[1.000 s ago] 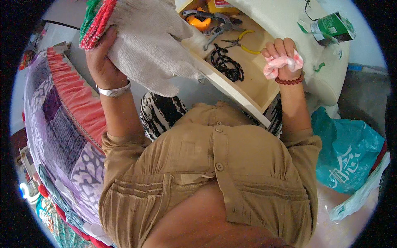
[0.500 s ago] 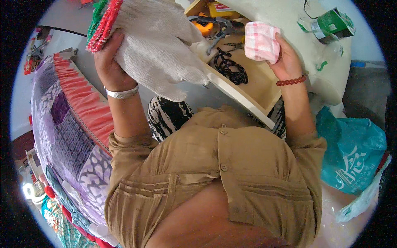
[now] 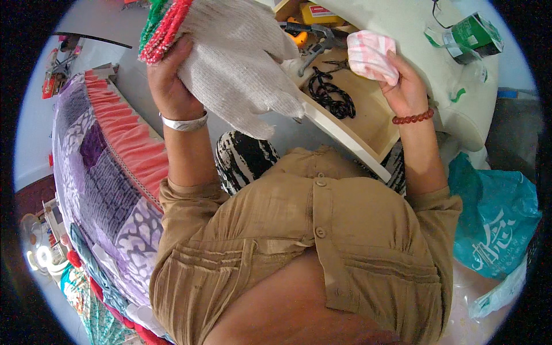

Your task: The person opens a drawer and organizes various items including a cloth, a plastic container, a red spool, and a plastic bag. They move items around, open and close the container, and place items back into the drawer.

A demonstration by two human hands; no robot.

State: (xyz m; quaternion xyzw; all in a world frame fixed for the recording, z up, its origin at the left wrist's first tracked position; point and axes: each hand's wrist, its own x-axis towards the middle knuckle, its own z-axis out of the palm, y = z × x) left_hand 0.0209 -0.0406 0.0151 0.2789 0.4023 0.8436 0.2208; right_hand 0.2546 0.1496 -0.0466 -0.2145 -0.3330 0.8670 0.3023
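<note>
My left hand [image 3: 172, 86] grips a bundle of white knitted work gloves [image 3: 236, 63] by the cuff end. Their cuffs [image 3: 168, 29] are edged in red and green, and the fingers hang down toward the right. My right hand [image 3: 407, 87] pinches a small folded pink-and-white checked cloth [image 3: 371, 56] between thumb and fingers. Both are held up over or beside a pale wooden drawer [image 3: 351, 137], which slants across my lap. Inside the drawer lie a coiled black cord [image 3: 332, 98], a grey-and-orange tool [image 3: 316, 43] and a yellow case [image 3: 321, 14].
Beyond the drawer is a cream padded surface [image 3: 468, 103] carrying a torn green packet [image 3: 471, 35]. A bed with a purple patterned cover [image 3: 109, 167] stands to the left. At the right lies a teal plastic bag [image 3: 489, 218].
The whole view has shifted slightly to the right. Both hands keep their hold, and the pink cloth has tilted a little in my right hand.
</note>
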